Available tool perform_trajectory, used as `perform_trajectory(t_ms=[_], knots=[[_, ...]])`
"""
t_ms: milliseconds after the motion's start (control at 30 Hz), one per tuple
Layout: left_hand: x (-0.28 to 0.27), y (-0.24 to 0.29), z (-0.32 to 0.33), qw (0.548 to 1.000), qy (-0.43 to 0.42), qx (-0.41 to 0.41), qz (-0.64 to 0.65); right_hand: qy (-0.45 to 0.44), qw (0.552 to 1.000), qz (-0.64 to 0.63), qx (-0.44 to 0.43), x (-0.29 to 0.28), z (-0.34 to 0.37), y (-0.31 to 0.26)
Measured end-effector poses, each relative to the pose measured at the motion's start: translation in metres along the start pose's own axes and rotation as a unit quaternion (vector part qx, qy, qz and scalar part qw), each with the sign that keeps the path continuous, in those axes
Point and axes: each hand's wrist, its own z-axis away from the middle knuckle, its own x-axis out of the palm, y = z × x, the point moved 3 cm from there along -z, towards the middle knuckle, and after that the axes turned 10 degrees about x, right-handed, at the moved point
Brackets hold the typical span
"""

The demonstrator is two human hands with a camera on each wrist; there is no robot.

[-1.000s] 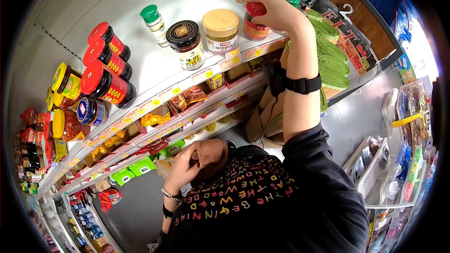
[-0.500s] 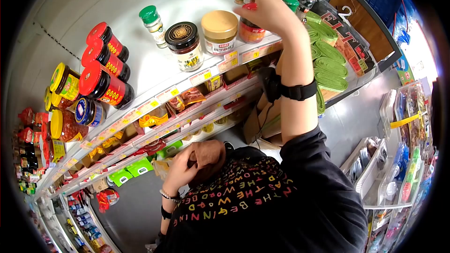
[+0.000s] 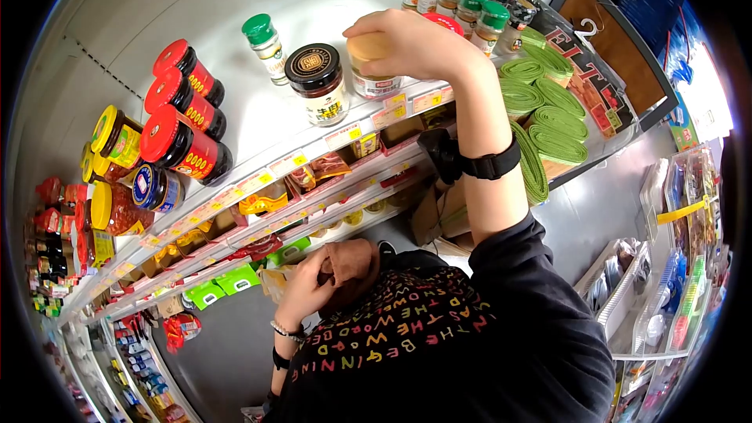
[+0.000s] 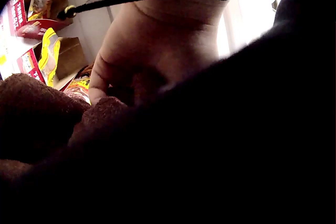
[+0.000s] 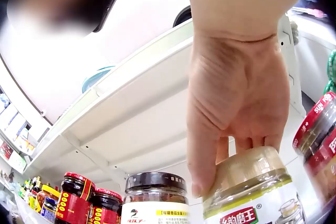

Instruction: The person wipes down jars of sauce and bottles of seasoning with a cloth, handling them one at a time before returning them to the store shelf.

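Observation:
In the head view my right hand [image 3: 415,45] reaches over the shelf to a jar of sesame paste [image 3: 379,88] with a tan lid. The right wrist view shows the thumb at the left of that lid, with the other fingers curled behind it. The jar stands upright near the shelf's front edge. On its left is a black-lidded jar [image 3: 318,88]; on its right, a red-lidded jar [image 5: 321,142], mostly covered by my hand in the head view. Down by my body, my left hand [image 3: 307,288] grips a bunched brown cloth [image 3: 350,261].
A green-capped shaker [image 3: 266,48] stands behind the black-lidded jar. Red-lidded sauce jars [image 3: 184,145] line the shelf further left. Several green-capped shakers [image 3: 472,9] stand at the right, by folded green mats [image 3: 548,102]. Price tags run along the shelf edge [image 3: 274,174].
My right hand has lifted off the red-lidded jar and moved left onto the tan-lidded sesame paste jar. My left hand keeps its hold on the brown cloth.

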Motion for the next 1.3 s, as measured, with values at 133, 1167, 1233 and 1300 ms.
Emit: perform_trajectory(t_ms=[133,1167,1233,1300], knots=[[0.002,-0.01,0.005,1.0,-0.003,-0.005,-0.001,0.019,0.999,0.0,-0.034,0.005,-0.004,0.008],[-0.137,-0.058,0.22,0.946,0.273,-0.17,0.041,0.076,0.93,-0.211,-0.292,0.1,-0.014,-0.336],[-0.152,-0.061,0.234,0.944,0.28,-0.167,0.045,0.066,0.926,-0.183,-0.323,0.125,-0.032,-0.371],[-0.163,-0.069,0.246,0.943,0.287,-0.16,0.05,0.103,0.921,-0.151,-0.344,0.147,-0.055,-0.402]])
